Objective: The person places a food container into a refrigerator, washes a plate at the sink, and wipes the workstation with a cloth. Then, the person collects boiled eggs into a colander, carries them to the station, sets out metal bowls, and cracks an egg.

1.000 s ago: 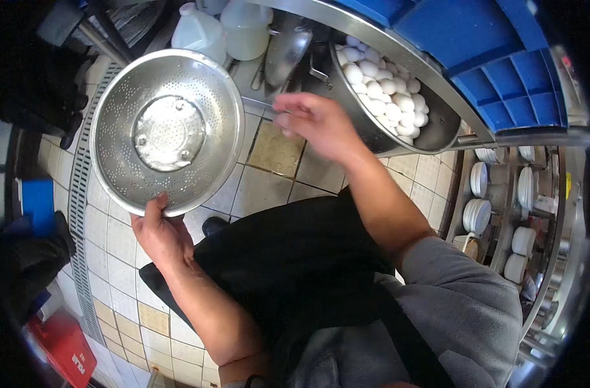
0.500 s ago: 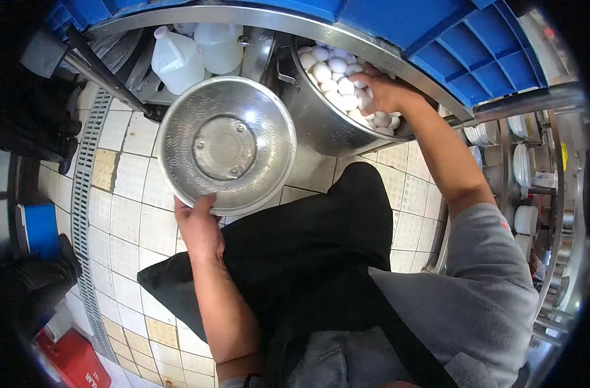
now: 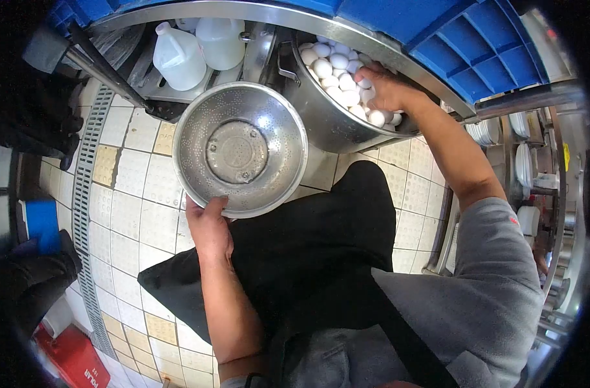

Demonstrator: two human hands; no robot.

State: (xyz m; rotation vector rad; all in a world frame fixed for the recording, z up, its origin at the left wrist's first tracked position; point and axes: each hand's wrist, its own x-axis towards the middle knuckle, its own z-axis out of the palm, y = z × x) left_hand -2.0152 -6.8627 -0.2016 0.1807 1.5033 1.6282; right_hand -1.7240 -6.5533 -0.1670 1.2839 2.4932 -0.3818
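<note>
My left hand (image 3: 211, 226) grips the near rim of a perforated metal colander (image 3: 279, 184), thumb over the edge. The colander is tilted toward me, and nothing lies in it. Inside a large metal pot (image 3: 317, 119) is a heap of white eggs (image 3: 339, 61). My right hand (image 3: 387, 90) reaches over the pot's rim into the heap, its fingers curled around eggs. Part of its grip is hidden among the eggs, so how many it holds cannot be told.
Two whitish plastic jugs (image 3: 179, 58) stand on a low metal shelf left of the pot. A steel edge and blue crates (image 3: 437, 39) overhang the pot. Stacked white dishes (image 3: 521, 165) sit on racks at right. Dark-clothed legs (image 3: 43, 271) of people appear at left, by a floor drain (image 3: 82, 200).
The colander and my left hand have shifted slightly right, toward the pot. My right hand stays among the eggs, its fingers now more curled.
</note>
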